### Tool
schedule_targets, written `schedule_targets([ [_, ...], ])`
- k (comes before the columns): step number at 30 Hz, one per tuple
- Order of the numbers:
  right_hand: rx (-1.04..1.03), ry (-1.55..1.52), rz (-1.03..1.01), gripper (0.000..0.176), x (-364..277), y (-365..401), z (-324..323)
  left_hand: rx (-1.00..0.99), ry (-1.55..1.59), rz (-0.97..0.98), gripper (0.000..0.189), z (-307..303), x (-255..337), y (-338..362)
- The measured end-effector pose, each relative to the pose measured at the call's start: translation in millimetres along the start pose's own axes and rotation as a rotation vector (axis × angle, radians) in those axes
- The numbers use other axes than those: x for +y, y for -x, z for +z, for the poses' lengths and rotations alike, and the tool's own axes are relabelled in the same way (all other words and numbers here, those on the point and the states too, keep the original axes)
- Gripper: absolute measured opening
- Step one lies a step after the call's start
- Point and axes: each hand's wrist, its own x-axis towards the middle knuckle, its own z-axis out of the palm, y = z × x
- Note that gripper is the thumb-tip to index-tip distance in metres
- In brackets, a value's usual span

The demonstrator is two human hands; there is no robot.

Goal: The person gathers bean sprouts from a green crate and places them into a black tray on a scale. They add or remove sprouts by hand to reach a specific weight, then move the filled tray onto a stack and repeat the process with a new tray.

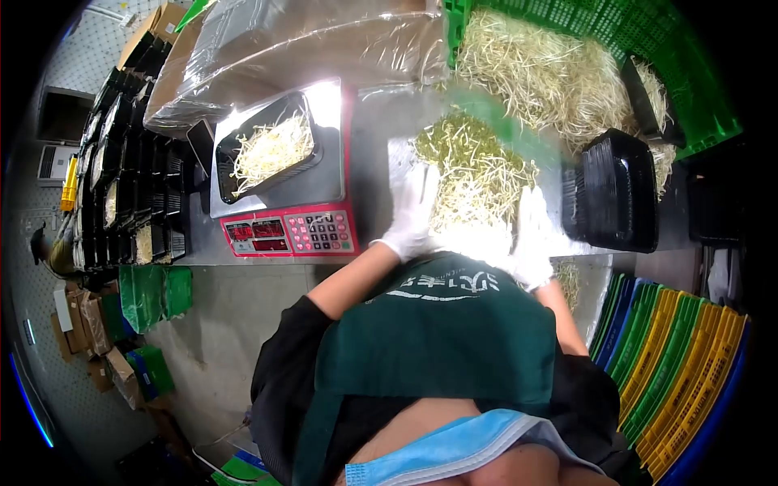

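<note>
A pile of bean sprouts (478, 182), greenish at its far end and pale nearer me, lies on the metal table between my gloved hands. Along the pile's left side rests my left hand (413, 211), its white-gloved fingers stretched out flat. My right hand (531, 231), also in a white glove, lines the right side; glare washes out part of its fingers. To the left, a black plastic tray (312, 158) with bean sprouts in it stands tilted in view on a red-framed digital scale (288, 235). Right of my right hand sits a stack of black trays (620, 190).
A green crate (583, 24) holds a large heap of sprouts (543, 73) at the far side. Many filled black trays (121, 162) are stacked at left. A plastic-covered box (316, 49) stands behind the scale. Colored crates (681, 356) are stacked at lower right.
</note>
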Motion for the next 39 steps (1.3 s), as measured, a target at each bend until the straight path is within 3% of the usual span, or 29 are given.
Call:
schedule_targets([
  [2,0.104,-0.101,-0.092,0.109,-12,-19,1,0.076,-0.038,0.042,0.103,19,7,-18],
  [3,0.107,-0.102,-0.088,0.109,-16,-30,2,0.015,0.059,0.122,0.096,27,-2,-29],
  [4,0.134,-0.224,-0.113,0.095,-19,-41,4,0.01,0.06,0.126,0.096,32,-10,-32],
  [5,0.159,-0.345,-0.138,0.082,-18,-48,4,-0.105,0.162,0.122,0.094,31,-10,-36],
  [6,0.162,-0.341,-0.135,0.082,-12,-52,3,-0.217,0.263,0.122,0.092,30,-8,-39],
  [8,0.137,-0.578,-0.134,0.067,0,-61,1,-0.151,0.355,0.128,0.084,13,5,-47],
  [9,0.047,-0.701,-0.02,0.061,-3,-68,-16,-0.03,0.187,0.091,0.085,-1,19,-55],
  [10,0.053,-0.638,-0.098,0.066,12,-74,-15,0.086,0.019,0.053,0.086,-8,26,-56],
  [12,0.085,-0.406,-0.05,0.068,10,-85,-31,0.091,0.042,0.02,0.088,6,5,-70],
  [14,0.093,-0.441,-0.072,0.062,18,-89,-19,-0.101,0.084,0.107,0.081,11,-2,-81],
  [16,-0.073,-0.511,0.194,0.053,15,-78,-16,-0.26,0.551,-0.074,0.044,10,12,-75],
  [17,-0.099,-0.771,0.197,0.047,11,-69,-19,-0.149,0.464,-0.001,0.04,7,17,-67],
  [18,-0.15,-0.724,0.203,0.049,6,-60,-31,-0.046,0.372,0.076,0.037,5,16,-62],
  [20,-0.014,-0.445,0.003,0.053,9,-46,-39,0.186,0.233,0.111,0.039,2,4,-74],
  [22,0.078,-0.426,-0.009,0.054,-1,-57,-37,0.2,-0.019,-0.124,0.048,4,-6,-102],
  [24,0.18,-0.404,-0.034,0.054,2,-71,-26,0.275,-0.071,-0.023,0.048,21,-20,-122],
  [26,0.078,-0.618,0.086,0.058,12,-79,6,-0.056,0.006,-0.135,0.045,13,-5,-128],
  [27,-0.169,-0.917,0.406,0.063,10,-80,-1,0.009,0.125,-0.053,0.042,17,-3,-121],
  [28,-0.168,-0.918,0.408,0.063,11,-75,-10,0.039,0.279,-0.15,0.02,24,2,-111],
  [30,-0.084,-0.416,-0.006,0.065,7,-56,-37,-0.039,0.287,-0.012,0.04,1,20,-74],
  [31,-0.015,-0.294,-0.127,0.067,10,-43,-44,-0.047,0.287,-0.01,0.04,-8,18,-59],
  [33,-0.009,-0.318,-0.092,0.069,9,-32,-47,0.01,0.184,0.181,0.069,-22,16,-38],
  [34,-0.004,-0.342,-0.062,0.071,8,-28,-48,0.014,0.183,0.18,0.069,-21,16,-30],
  [35,-0.099,-0.252,0.174,0.082,-10,-26,-51,-0.019,0.032,0.083,0.072,-17,14,-19],
  [36,-0.106,-0.253,0.169,0.082,-10,-26,-40,-0.052,-0.118,-0.018,0.076,-15,13,-12],
  [38,0.011,-0.508,0.166,0.067,-11,-32,-3,-0.074,-0.091,-0.056,0.074,-3,19,-23],
  [39,0.175,-0.478,-0.018,0.056,-13,-37,5,-0.132,0.008,-0.059,0.073,-1,25,-28],
])
